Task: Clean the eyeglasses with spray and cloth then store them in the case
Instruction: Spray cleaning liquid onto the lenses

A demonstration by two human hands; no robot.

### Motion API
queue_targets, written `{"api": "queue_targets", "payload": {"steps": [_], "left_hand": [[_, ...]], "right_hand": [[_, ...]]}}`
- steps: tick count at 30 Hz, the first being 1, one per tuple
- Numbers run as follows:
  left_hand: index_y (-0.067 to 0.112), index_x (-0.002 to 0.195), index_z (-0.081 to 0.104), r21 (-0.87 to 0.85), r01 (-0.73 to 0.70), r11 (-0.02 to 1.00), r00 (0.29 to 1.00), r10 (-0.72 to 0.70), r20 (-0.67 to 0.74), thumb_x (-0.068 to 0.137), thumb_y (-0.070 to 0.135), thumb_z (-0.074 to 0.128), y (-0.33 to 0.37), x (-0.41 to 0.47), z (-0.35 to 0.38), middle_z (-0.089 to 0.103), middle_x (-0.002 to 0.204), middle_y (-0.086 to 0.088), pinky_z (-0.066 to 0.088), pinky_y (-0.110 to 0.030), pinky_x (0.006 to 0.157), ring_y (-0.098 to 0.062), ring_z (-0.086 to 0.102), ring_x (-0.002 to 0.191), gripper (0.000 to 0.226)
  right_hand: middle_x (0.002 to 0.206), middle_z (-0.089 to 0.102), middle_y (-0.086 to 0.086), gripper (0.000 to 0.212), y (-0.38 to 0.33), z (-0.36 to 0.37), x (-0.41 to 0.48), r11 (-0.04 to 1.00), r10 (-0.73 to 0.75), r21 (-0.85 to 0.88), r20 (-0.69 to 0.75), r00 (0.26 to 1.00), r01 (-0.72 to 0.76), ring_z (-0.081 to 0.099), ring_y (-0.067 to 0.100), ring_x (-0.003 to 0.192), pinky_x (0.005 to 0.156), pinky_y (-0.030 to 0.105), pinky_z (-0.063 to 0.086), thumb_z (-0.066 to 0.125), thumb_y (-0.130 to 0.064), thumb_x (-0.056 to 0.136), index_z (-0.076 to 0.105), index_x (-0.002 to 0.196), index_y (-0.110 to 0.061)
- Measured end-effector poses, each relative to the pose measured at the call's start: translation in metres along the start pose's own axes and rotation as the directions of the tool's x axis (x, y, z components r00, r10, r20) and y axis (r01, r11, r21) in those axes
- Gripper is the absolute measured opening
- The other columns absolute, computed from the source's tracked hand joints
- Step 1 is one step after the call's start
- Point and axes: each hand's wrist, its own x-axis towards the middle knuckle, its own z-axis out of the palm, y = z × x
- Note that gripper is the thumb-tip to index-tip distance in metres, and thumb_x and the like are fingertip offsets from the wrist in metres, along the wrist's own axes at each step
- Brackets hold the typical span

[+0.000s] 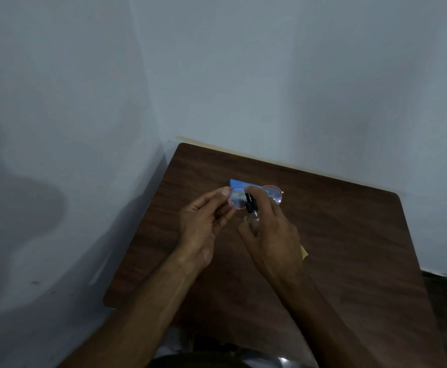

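One lens (237,200) faced the spray bottle (251,208) gripped in the right hand (272,235). The left hand (201,227) pinched the glasses (273,193) steady for it.

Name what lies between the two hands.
Head view: a lens of the eyeglasses, pinched by the left hand, and the spray bottle in the right hand.

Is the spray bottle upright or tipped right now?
Tipped: the right hand holds the bottle slanted, its top end leaning toward the glasses.
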Motion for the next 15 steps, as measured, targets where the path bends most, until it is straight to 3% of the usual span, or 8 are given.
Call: {"api": "queue_targets", "payload": {"steps": [5,8,11,15], "left_hand": [[0.007,0.112,0.080,-0.007,0.026,1.000,1.000,-0.026,-0.003,0.092,0.011,0.077,-0.001,-0.002,-0.002,0.082,0.108,-0.014,0.064,-0.025,0.071,-0.018,0.081,0.092,0.020],[0.008,0.106,0.081,-0.010,0.034,0.999,0.999,-0.034,-0.004,0.092,0.010,0.077,-0.001,-0.003,0.000,0.083,0.104,-0.013,0.064,-0.024,0.071,-0.017,0.082,0.088,0.015],[0.010,0.103,0.082,-0.005,0.040,0.999,0.999,-0.040,-0.024,0.090,0.011,0.078,-0.002,-0.003,0.001,0.084,0.099,-0.011,0.064,-0.023,0.068,-0.014,0.081,0.083,0.014],[0.009,0.109,0.081,0.002,0.056,0.998,0.997,-0.056,-0.050,0.087,0.013,0.080,-0.003,-0.002,0.000,0.084,0.096,-0.009,0.063,-0.023,0.067,-0.013,0.080,0.081,0.021]], "right_hand": [[0.145,0.056,0.001,0.066,0.002,0.001,-0.009,0.999,-0.042,0.000,0.047,0.998,0.042,0.068,0.016,0.098,0.075,0.037,0.061,0.068,-0.025,0.096,0.038,0.154,-0.029],[0.139,0.061,0.003,0.066,0.005,0.001,-0.014,0.997,-0.005,0.073,-0.059,0.998,0.009,0.070,0.016,0.095,0.074,0.039,0.061,0.070,-0.016,0.092,0.045,0.152,-0.024],[0.134,0.064,0.003,0.069,0.013,-0.002,-0.016,0.997,0.020,0.081,-0.160,0.987,-0.007,0.066,0.011,0.085,0.067,0.031,0.057,0.070,-0.013,0.089,0.044,0.152,-0.025],[0.131,0.065,-0.001,0.069,0.032,-0.011,-0.015,0.997,0.060,0.072,-0.266,0.962,-0.043,0.061,0.004,0.092,0.069,0.024,0.053,0.073,-0.011,0.088,0.045,0.149,-0.026]]}}
